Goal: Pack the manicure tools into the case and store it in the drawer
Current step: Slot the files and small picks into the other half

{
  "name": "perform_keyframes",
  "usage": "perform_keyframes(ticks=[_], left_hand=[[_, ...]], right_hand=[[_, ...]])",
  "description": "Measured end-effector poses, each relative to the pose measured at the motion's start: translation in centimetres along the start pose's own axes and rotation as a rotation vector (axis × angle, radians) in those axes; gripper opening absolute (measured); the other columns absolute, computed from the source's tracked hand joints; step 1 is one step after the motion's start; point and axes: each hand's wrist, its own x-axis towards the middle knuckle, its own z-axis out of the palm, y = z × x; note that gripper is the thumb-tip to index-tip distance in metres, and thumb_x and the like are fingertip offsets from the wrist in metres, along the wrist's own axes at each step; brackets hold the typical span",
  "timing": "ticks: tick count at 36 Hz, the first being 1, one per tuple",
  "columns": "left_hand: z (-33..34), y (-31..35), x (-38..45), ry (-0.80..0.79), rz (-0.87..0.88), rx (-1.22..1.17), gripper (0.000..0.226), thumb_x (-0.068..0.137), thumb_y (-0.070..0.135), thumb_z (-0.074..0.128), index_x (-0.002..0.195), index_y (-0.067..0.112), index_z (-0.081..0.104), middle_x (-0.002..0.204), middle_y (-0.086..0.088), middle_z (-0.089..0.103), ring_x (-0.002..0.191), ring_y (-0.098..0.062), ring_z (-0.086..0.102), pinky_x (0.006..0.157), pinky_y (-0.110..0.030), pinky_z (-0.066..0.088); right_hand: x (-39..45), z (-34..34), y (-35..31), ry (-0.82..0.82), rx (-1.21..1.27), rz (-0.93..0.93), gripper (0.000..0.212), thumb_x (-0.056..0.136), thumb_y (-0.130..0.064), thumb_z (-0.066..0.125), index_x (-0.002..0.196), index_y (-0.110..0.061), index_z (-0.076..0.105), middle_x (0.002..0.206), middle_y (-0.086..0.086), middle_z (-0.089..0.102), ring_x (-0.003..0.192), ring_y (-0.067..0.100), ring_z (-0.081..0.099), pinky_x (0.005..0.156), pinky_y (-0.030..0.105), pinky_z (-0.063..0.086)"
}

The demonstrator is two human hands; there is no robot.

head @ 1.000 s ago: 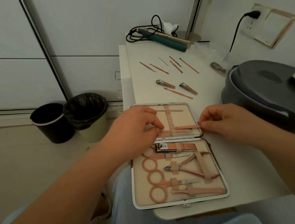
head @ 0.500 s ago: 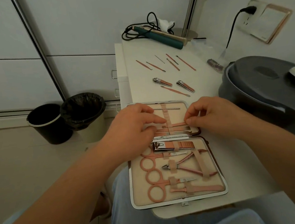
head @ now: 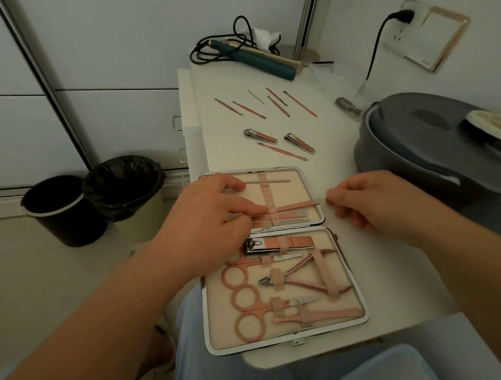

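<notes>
Home dressing corner: white vanity table, standing mirror and hair straightener at top, two waste bins left.

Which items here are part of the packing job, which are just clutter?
Job: case; nail clippers; thin pink tools; left hand; right hand.
Clutter: hair straightener; grey pot; bins; mirror stand.

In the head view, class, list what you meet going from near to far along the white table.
Open case → two nail clippers → row of thin loose tools → teal hair iron → mirror stand.
</notes>
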Motion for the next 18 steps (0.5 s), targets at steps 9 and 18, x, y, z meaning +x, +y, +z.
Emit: perform_keyframes(ticks=[9, 18], left_hand=[[0.1, 0.0, 0.0, 0.027, -0.003, -0.03, 0.03, 0.081, 0.019, 0.053, 0.093, 0.042, 0.068, 0.114, 0.017, 0.044, 0.111, -0.004, 0.037, 0.102, -0.031, 0.033], [0.2, -0.1, 0.0, 0.041, 0.02, -0.011, 0.029, 0.084, 0.021, 0.052, 0.099, 0.042, 0.066, 0.112, 0.019, 0.041, 0.107, 0.002, 0.032, 0.098, -0.021, 0.028]], right_hand=[[0.5, 0.5, -0.9, -0.04, 0.007, 0.023, 0.034, 0.081, -0.038, 0.063, 0.064, -0.008, 0.065, 0.058, 0.009, 0.056, 0.046, 0.013, 0.044, 0.05, 0.025, 0.038], [1.1, 0.3, -1.6, -0.1, -0.018, 0.056, 0.032, 0.081, -0.034, 0.064, 0.057, -0.012, 0.062, 0.054, 0.007, 0.052, 0.045, 0.013, 0.042, 0.05, 0.025, 0.037]])
